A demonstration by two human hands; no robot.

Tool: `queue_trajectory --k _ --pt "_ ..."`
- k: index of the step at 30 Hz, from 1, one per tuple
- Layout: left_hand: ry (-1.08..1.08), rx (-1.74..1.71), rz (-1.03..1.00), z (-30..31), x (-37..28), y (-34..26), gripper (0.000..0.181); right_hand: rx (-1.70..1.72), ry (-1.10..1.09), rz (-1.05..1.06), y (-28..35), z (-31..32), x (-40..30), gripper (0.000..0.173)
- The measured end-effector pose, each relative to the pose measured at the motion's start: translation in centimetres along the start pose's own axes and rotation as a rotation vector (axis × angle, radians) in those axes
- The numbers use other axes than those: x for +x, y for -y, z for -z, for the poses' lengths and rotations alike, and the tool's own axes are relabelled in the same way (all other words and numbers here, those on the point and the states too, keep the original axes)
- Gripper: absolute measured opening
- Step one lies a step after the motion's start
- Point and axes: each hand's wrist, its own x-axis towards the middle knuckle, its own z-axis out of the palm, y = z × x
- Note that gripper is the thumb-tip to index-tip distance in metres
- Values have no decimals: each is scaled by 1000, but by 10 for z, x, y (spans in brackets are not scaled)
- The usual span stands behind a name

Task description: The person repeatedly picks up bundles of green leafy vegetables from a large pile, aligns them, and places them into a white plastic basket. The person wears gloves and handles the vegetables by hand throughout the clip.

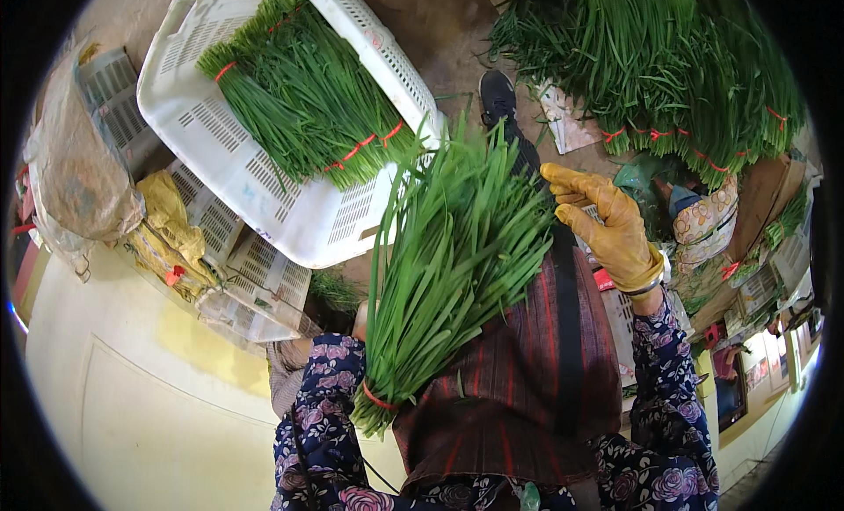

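Note:
A bundle of garlic chives (448, 247), tied near its cut ends with a red band (377, 397), lies slantwise over my lap and the striped apron (514, 379). My left hand (360, 321) is almost wholly hidden behind this bundle; only a pale sliver shows past the floral sleeve, so its grip cannot be made out. In a yellow rubber glove, my right hand (597, 224) is raised beside the leaf tips, thumb and fingers apart, with nothing in it. Ahead to the left, a white plastic crate (277, 227) holds several banded chive bundles (310, 102).
A large heap of banded chives (633, 62) lies at the upper right. More crates (264, 280), a yellow sack (161, 207) and a pale sack (86, 161) stand left. A patterned cloth item (709, 221) is at right. My shoe (498, 92) rests on the floor ahead.

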Motion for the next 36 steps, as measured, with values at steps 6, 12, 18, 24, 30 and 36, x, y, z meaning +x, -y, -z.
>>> queue_trajectory --k 6,12,18,24,30,36 --pt "-8 14 -70 0 5 -2 76 -186 200 60 -1 -19 -4 36" --pt "-20 16 -148 -8 2 6 76 -922 245 287 3 -70 -5 25" --pt "-4 44 -250 -26 30 27 75 -705 33 361 -64 -60 -1 16" --pt "-46 155 -347 -21 29 13 75 -35 194 -365 -62 -30 4 14" --pt "-71 225 -367 -26 36 8 75 -778 10 383 -151 14 17 18" --pt "-119 359 -395 -38 54 4 74 -584 -118 -308 -167 107 40 27"
